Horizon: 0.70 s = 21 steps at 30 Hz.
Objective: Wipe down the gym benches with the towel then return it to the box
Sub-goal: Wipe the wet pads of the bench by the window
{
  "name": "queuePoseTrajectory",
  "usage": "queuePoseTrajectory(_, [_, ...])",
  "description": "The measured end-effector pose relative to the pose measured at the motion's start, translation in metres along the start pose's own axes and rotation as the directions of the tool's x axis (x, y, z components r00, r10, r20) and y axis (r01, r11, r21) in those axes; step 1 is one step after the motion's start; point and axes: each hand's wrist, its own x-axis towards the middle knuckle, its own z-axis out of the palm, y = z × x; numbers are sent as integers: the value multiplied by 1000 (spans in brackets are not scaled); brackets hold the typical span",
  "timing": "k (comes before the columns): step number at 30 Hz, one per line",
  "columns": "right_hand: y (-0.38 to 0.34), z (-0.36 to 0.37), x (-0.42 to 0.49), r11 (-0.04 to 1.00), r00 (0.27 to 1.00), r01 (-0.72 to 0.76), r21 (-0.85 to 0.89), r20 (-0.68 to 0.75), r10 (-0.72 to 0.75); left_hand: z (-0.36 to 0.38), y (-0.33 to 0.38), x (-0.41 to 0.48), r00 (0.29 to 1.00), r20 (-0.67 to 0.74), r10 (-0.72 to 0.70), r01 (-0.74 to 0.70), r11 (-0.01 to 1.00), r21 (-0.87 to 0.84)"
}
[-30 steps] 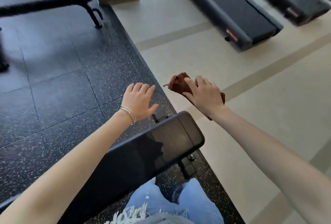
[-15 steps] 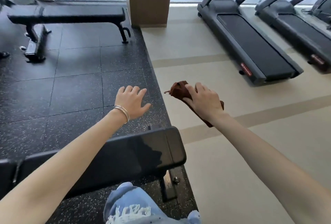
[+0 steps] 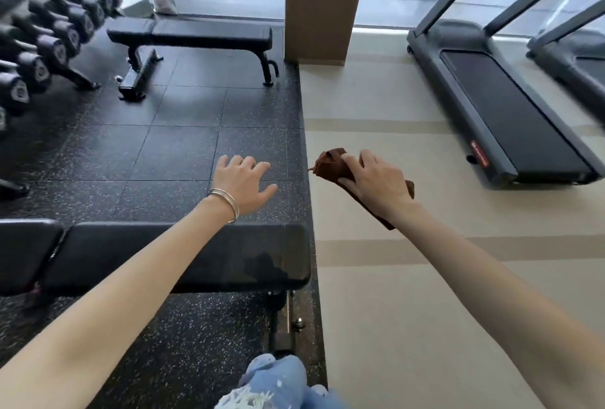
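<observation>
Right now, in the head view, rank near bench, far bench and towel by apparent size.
1. near bench
2. far bench, smaller perhaps only through distance
3. towel, partly covered by the right hand

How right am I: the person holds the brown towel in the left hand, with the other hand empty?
Wrong hand. The head view shows the brown towel held in the right hand; the other, the left hand, is empty.
</observation>
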Motion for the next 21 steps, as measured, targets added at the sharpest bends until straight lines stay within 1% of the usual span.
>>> queuePoseTrajectory(4, [4,-5,4,1000,1000,14,28,-7,-14,-15,-2,3,999,-4,-40,40,999,-8])
queuePoseTrajectory(9, [17,-6,17,998,998,64,3,-10,-64,-18,-5,15,998,-7,-59,59,998,-8])
queuePoseTrajectory(17, [34,-9,53,999,998,16,37,-61,-14,-18,-11,54,1000,-7,-27,27,1000,11])
queuePoseTrajectory(19, [41,-8,61,998,998,-7,57,-58,10,-19,-9,66,1000,-6,-23,23,1000,4])
queuePoseTrajectory(21, [51,-3,68,999,999,6,51,-44,-4,-17,-6,76,1000,-11,-26,26,1000,4])
